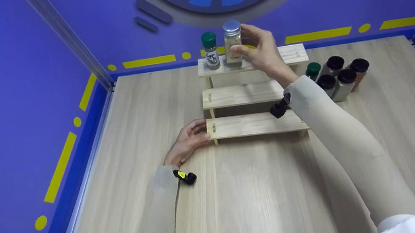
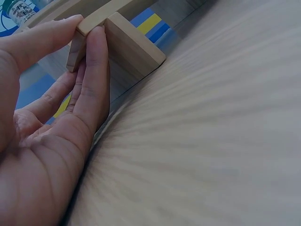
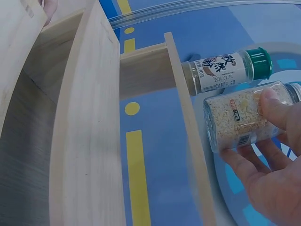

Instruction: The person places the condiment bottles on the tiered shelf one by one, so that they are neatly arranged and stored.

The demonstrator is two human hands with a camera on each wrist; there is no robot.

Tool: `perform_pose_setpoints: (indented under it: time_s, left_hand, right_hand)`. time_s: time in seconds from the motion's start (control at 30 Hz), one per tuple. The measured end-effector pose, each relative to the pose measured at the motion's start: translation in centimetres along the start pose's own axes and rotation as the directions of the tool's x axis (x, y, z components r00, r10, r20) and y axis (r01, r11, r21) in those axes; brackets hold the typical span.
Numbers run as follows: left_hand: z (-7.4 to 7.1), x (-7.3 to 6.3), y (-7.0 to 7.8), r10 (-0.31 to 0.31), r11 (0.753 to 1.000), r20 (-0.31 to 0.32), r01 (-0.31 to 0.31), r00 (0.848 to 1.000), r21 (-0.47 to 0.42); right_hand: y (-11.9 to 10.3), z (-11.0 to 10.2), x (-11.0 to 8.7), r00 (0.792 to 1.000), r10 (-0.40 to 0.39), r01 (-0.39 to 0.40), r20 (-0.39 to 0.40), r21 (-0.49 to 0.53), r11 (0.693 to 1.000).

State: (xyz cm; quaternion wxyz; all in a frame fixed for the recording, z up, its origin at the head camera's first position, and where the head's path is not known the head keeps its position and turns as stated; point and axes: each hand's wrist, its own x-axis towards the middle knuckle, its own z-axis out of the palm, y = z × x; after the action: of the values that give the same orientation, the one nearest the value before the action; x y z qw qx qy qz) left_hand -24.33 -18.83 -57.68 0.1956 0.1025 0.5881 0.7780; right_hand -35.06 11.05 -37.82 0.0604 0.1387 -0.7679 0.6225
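Note:
A three-tier wooden spice rack stands on the table. My right hand grips a clear glass spice jar with a silver lid, thumb on one side and fingers on the other. Pale granules fill this jar, and in the right wrist view its base is a small gap off the top shelf. Beside it, a green-capped spice bottle with a white label stands upright on the top shelf's left end. My left hand pinches the left end of the lowest shelf between thumb and fingers.
Right of the rack, several spice jars are grouped on the table: a green-capped one and black-capped ones such as the jar at the front. A blue wall panel rises close behind the rack, and another wall borders the left.

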Motion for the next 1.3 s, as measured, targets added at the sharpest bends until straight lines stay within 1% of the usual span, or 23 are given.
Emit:
perform_pose_setpoints:
  time_s: [0.3, 0.5, 0.7, 0.9, 1.03, 1.17, 1.3]
  left_hand:
    - [0.1, 0.0, 0.0, -0.014, 1.0, -0.003, 0.014, 1.0, -0.002]
    - [0.0, 0.1, 0.0, -0.011, 1.0, 0.011, 0.011, 1.0, -0.017]
    - [0.0, 0.1, -0.1, -0.012, 1.0, -0.001, 0.012, 1.0, -0.023]
    - [0.1, -0.1, -0.1, -0.006, 1.0, -0.007, 0.006, 1.0, -0.01]
    - [0.0, -0.1, -0.2, -0.001, 1.0, -0.002, 0.001, 1.0, -0.007]
    - [0.0, -0.1, -0.2, 0.001, 1.0, -0.005, -0.001, 1.0, -0.003]
    - [0.2, 0.2, -0.2, -0.005, 1.0, -0.002, 0.005, 1.0, -0.007]
  right_hand:
    - [1.0, -0.2, -0.4, 0.999, -0.031, 0.03, 0.013, 0.022, 0.999]
    - [1.1, -0.2, -0.6, 0.999, -0.036, 0.036, 0.011, 0.013, 0.999]
    - [1.2, -0.3, -1.0, 0.999, -0.042, 0.042, 0.018, 0.013, 0.999]
    - [1.2, -0.4, -1.4, 0.999, -0.031, 0.031, 0.015, -0.019, 0.999]
    - [0.9, -0.5, -1.5, 1.0, -0.009, 0.01, 0.028, -0.032, 0.999]
    - [0.6, -1.0, -1.9, 0.999, 0.002, 0.0, 0.041, -0.029, 1.0]
    - [0.1, -2.4, -2.7, 0.999, -0.015, 0.016, 0.029, -0.027, 1.0]
